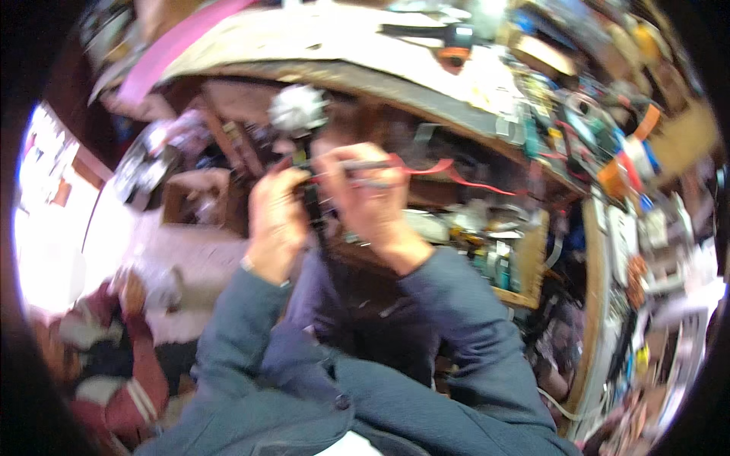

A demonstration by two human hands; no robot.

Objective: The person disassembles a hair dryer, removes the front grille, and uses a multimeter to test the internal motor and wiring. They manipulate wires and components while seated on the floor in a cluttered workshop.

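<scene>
From my remote seat I log a cluttered workshop: worn workbench [304, 39] spanning twelve o'clock, black-and-orange tool [455, 53] at one, jumbled tools and parts [544, 114] at two, wooden tray [537, 262] packed with small bits past three. Much blurred.

Blue-grey jacket [304, 391], dark button [342, 401], white underlayer [351, 445]

The left grip [276, 215] holds a dark, blurred object [312, 204] tipped with a silvery ball-shaped piece [298, 111]. Just beside it, the right grip [370, 201] pinches a slim tool [365, 165], a red strip [435, 167] running rightward. Beyond both lies a cluttered tabletop [289, 42]; to their right, a wooden tray [536, 254].
</scene>
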